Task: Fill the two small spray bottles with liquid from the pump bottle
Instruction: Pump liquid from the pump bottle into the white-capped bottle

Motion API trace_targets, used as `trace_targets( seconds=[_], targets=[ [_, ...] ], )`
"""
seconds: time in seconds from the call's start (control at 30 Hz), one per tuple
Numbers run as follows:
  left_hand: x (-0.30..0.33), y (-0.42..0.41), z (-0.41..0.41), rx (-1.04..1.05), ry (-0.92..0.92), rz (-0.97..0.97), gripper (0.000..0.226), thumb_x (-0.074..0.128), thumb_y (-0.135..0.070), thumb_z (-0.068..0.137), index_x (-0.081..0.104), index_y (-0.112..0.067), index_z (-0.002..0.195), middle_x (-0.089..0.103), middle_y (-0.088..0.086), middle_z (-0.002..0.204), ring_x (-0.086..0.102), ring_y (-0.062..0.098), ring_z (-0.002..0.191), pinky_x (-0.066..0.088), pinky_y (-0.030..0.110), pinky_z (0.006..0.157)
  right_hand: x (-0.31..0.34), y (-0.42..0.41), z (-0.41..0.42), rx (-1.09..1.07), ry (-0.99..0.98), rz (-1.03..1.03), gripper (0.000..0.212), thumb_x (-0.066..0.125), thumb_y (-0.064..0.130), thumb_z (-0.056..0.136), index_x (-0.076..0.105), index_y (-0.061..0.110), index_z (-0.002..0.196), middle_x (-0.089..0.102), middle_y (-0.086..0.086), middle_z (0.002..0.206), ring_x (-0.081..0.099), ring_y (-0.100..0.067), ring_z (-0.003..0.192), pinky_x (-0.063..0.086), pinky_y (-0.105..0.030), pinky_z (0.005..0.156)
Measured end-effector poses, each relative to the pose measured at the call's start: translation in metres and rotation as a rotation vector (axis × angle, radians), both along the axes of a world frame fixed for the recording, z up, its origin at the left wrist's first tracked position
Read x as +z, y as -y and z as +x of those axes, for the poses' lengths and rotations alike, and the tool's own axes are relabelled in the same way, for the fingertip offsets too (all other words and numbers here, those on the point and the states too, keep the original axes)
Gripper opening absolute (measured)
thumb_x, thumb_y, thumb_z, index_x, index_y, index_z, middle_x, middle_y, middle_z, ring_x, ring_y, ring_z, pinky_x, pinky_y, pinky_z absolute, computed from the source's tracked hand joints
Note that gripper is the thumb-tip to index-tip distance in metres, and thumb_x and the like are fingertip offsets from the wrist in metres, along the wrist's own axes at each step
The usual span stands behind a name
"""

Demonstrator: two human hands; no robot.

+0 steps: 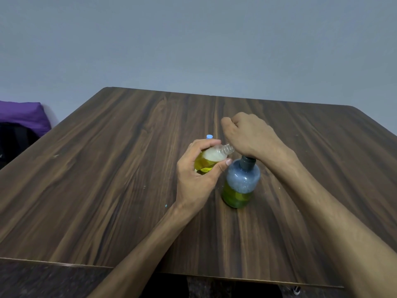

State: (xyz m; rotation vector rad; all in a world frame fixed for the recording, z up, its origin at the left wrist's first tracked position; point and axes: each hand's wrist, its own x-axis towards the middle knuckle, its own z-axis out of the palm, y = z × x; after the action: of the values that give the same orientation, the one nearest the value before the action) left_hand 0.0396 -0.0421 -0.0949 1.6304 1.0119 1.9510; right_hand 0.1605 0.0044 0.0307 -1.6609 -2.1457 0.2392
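My left hand [196, 181] grips a small clear spray bottle [211, 157] with yellow-green liquid and foam inside. It is tilted, its open threaded neck pointing right toward the top of the pump bottle [241, 183]. The pump bottle stands upright on the table, bluish and clear, with green liquid in its lower part and a dark collar. My right hand [249, 134] is over it with curled fingers, its heel on the pump head, which is hidden. Whether those fingers hold anything is not visible. A small blue-white top [209, 137] peeks out behind my left hand.
The dark wood-grain table [107, 168] reaches to a grey wall. Its near edge runs along the bottom of the view. Off the table's left side lie a purple cushion [21, 115] and a dark bag [12, 138].
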Motion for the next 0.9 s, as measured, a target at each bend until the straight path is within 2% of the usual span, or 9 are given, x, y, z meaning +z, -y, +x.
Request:
trace_targets(
  seconds=[0.17, 0.33, 0.43, 0.57, 0.63, 0.73, 0.8, 0.9],
  targets=[
    [0.002, 0.002, 0.0, 0.003, 0.005, 0.017, 0.037, 0.088, -0.01, 0.085, 0.071, -0.016, 0.117, 0.074, 0.007, 0.113, 0.071, 0.017, 0.104, 0.056, 0.025, 0.09, 0.003, -0.002, 0.002, 0.004, -0.015, 0.026, 0.047, 0.036, 0.032, 0.104, 0.038, 0.015, 0.06, 0.046, 0.0, 0.06, 0.041, -0.02, 0.056, 0.025, -0.034, 0.055],
    [0.002, 0.001, 0.001, -0.005, 0.008, 0.012, 0.037, 0.089, -0.009, 0.085, 0.071, -0.014, 0.118, 0.074, 0.008, 0.113, 0.071, 0.018, 0.104, 0.056, 0.024, 0.09, -0.001, -0.001, 0.0, -0.01, 0.006, -0.038, 0.045, 0.036, 0.032, 0.104, 0.037, 0.017, 0.062, 0.045, 0.001, 0.063, 0.038, -0.018, 0.057, 0.025, -0.034, 0.055],
    [0.001, 0.001, 0.0, -0.003, -0.006, 0.02, 0.037, 0.089, -0.008, 0.085, 0.071, -0.013, 0.118, 0.073, 0.007, 0.113, 0.07, 0.015, 0.104, 0.055, 0.022, 0.09, -0.002, -0.002, 0.001, -0.013, -0.03, -0.034, 0.046, 0.037, 0.032, 0.104, 0.037, 0.017, 0.061, 0.042, 0.001, 0.061, 0.037, -0.02, 0.057, 0.025, -0.034, 0.055],
    [0.001, 0.002, 0.001, 0.001, -0.005, 0.013, 0.037, 0.089, -0.012, 0.085, 0.071, -0.017, 0.117, 0.073, 0.004, 0.112, 0.071, 0.018, 0.104, 0.054, 0.023, 0.09, 0.001, -0.002, 0.001, 0.004, -0.082, -0.033, 0.046, 0.038, 0.032, 0.103, 0.037, 0.016, 0.059, 0.041, 0.002, 0.059, 0.036, -0.018, 0.055, 0.026, -0.034, 0.055],
    [0.002, 0.002, 0.001, -0.001, 0.003, 0.012, 0.038, 0.089, -0.014, 0.085, 0.071, -0.023, 0.117, 0.073, 0.002, 0.112, 0.071, 0.017, 0.105, 0.054, 0.021, 0.091, 0.004, -0.001, 0.002, 0.022, -0.114, -0.038, 0.047, 0.038, 0.032, 0.102, 0.04, 0.014, 0.059, 0.045, 0.001, 0.057, 0.04, -0.02, 0.055, 0.03, -0.034, 0.056],
    [0.003, 0.002, 0.002, -0.002, 0.015, 0.013, 0.038, 0.089, -0.015, 0.085, 0.071, -0.026, 0.116, 0.074, 0.0, 0.113, 0.071, 0.016, 0.105, 0.054, 0.021, 0.091, 0.009, -0.004, 0.004, 0.045, -0.138, -0.079, 0.05, 0.038, 0.037, 0.097, 0.059, 0.006, 0.065, 0.062, -0.001, 0.06, 0.058, -0.026, 0.063, 0.052, -0.04, 0.067],
    [0.003, 0.002, 0.002, -0.005, 0.013, 0.014, 0.036, 0.089, -0.015, 0.085, 0.072, -0.021, 0.116, 0.074, 0.001, 0.113, 0.071, 0.014, 0.104, 0.054, 0.022, 0.09, 0.015, -0.006, 0.005, 0.061, -0.16, -0.098, 0.051, 0.04, 0.037, 0.098, 0.064, 0.01, 0.061, 0.063, 0.002, 0.054, 0.061, -0.023, 0.062, 0.055, -0.039, 0.073],
    [0.003, 0.002, 0.002, -0.001, 0.019, 0.019, 0.034, 0.088, -0.014, 0.085, 0.073, -0.016, 0.115, 0.074, 0.001, 0.113, 0.071, 0.012, 0.103, 0.055, 0.021, 0.089, 0.027, -0.007, 0.005, 0.091, -0.237, -0.092, 0.05, 0.043, 0.036, 0.099, 0.068, 0.014, 0.062, 0.066, 0.005, 0.053, 0.057, -0.014, 0.052, 0.054, -0.037, 0.071]
  ],
)
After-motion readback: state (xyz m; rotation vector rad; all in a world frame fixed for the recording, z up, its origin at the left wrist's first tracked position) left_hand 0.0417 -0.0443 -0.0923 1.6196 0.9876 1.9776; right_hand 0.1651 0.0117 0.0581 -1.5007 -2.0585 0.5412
